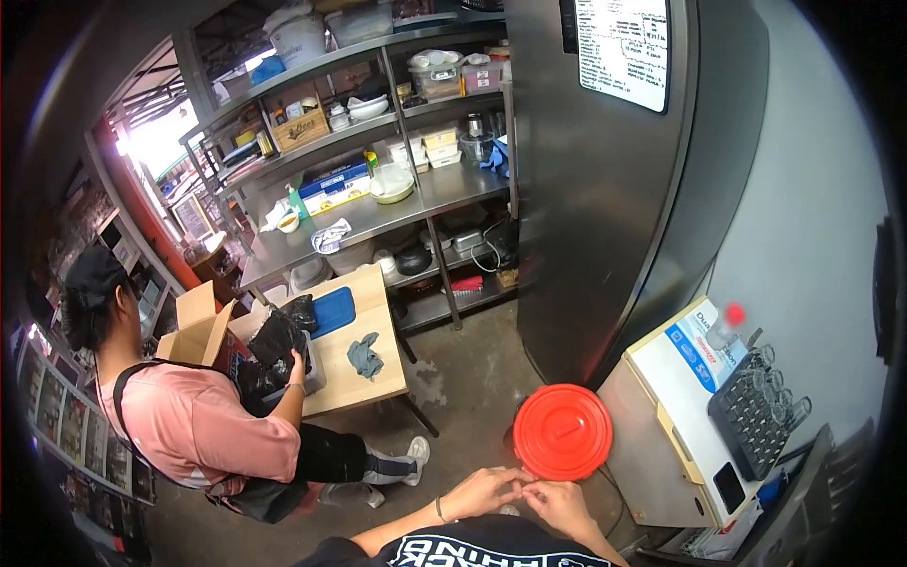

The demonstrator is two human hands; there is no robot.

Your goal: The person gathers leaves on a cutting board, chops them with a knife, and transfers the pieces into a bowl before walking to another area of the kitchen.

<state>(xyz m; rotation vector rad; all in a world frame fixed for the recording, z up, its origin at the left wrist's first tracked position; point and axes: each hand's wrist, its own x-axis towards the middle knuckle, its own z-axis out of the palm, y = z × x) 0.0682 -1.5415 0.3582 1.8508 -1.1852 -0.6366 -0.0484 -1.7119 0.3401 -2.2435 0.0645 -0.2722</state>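
Observation:
My left hand [484,493], with a thin band at the wrist, reaches in at the bottom centre. Its fingers are drawn together and meet the fingertips of my right hand [559,506]. The right fingers are also closed in a pinch; anything small between the two hands is hidden. Right beyond them is a round red lid [564,431] with a raised bar handle, on top of a bin standing on the floor. The fingertips overlap the near edge of this lid in the view.
At left, a person [203,416] handles black plastic packs [276,338] over a tub on a wooden table [350,387]. A grey cloth [365,355] and blue lid [333,312] lie there. Steel shelves [425,203] and a fridge [605,208] stand behind. Glasses fill a rack [751,411] on the right.

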